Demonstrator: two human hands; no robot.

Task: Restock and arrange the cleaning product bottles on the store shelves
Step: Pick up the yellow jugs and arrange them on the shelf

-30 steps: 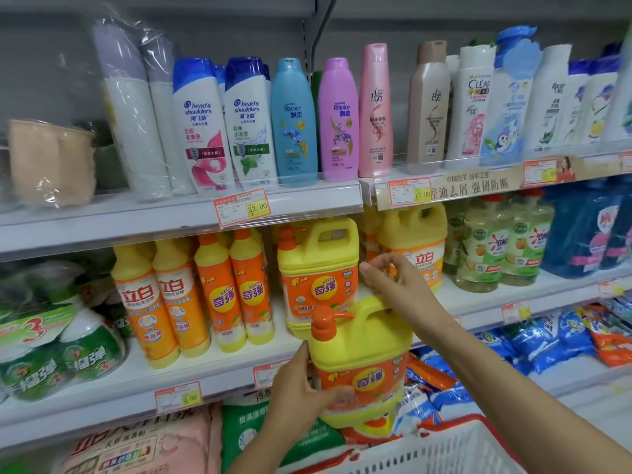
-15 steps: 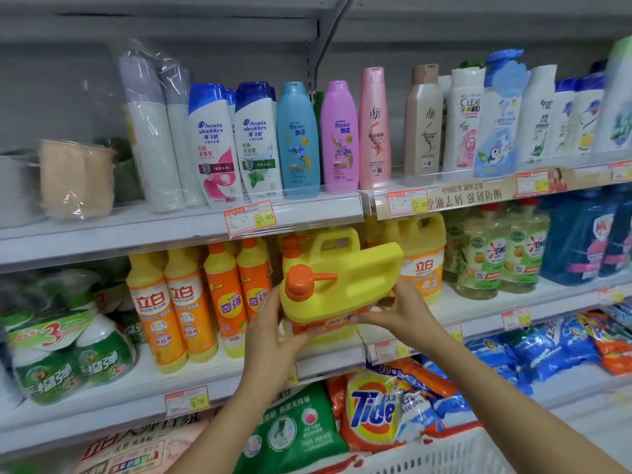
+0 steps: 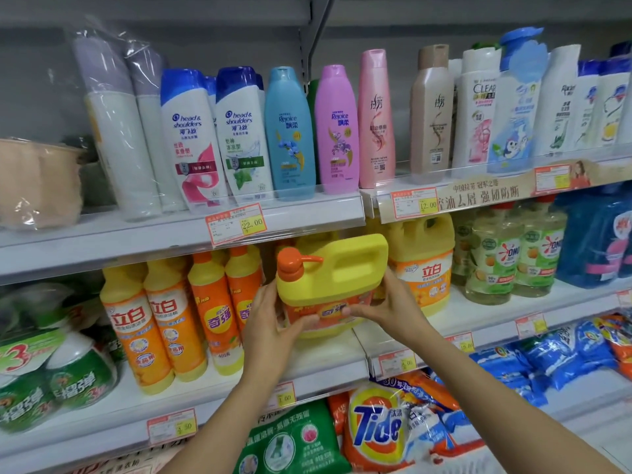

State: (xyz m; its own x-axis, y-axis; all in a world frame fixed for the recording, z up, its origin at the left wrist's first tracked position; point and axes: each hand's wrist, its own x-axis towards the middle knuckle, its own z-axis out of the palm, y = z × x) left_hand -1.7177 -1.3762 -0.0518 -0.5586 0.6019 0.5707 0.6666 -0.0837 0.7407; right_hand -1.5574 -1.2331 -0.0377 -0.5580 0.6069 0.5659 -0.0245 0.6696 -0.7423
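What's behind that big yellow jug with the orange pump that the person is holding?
Just above the big yellow handled jug, gripped by the left hand and right hand, peeks the yellow top of another jug. Its body and label are hidden.

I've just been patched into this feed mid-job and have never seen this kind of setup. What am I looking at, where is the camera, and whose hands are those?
There is no machine here. A person is working with bare hands, and the single picture comes from a wide-angle camera worn on their head, looking forward and down. The arms reaching in from below are therefore the wearer's own. The left hand and right hand grip a yellow jug with an orange pump, one on each side, at the front of the middle shelf. I cannot tell whether it is fully set down. To its left stand tall orange-and-yellow bottles, and to its right a second yellow jug. Above, shampoo bottles line the upper shelf.
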